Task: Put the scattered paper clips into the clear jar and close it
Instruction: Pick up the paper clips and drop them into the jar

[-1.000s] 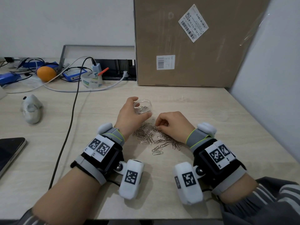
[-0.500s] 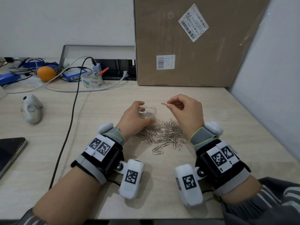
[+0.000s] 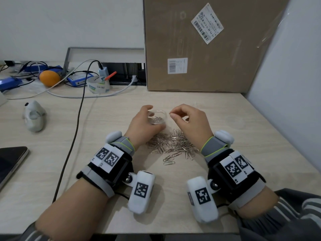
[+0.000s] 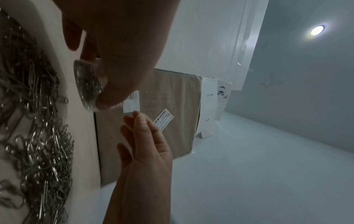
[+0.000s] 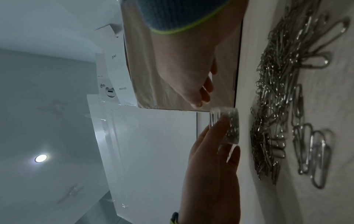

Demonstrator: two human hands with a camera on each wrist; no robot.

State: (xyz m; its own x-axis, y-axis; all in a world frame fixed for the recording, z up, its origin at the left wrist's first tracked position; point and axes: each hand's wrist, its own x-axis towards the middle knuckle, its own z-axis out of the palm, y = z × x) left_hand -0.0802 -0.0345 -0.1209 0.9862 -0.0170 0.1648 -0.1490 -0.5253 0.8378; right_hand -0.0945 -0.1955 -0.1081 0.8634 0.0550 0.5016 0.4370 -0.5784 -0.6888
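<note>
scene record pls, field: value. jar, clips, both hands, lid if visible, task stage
jar: clear jar, open top, on the desk, a few paper clips inside
left hand: left hand grips the jar's side
right hand: right hand raised beside the jar's rim, thumb and forefinger close together; whether a clip is between them cannot be told
pile: loose paper clips on the desk, on the near side of the jar
lid: faint clear disc on the desk right of the hands, possibly the lid
stage: filling, most clips not yet in, jar not closed
</note>
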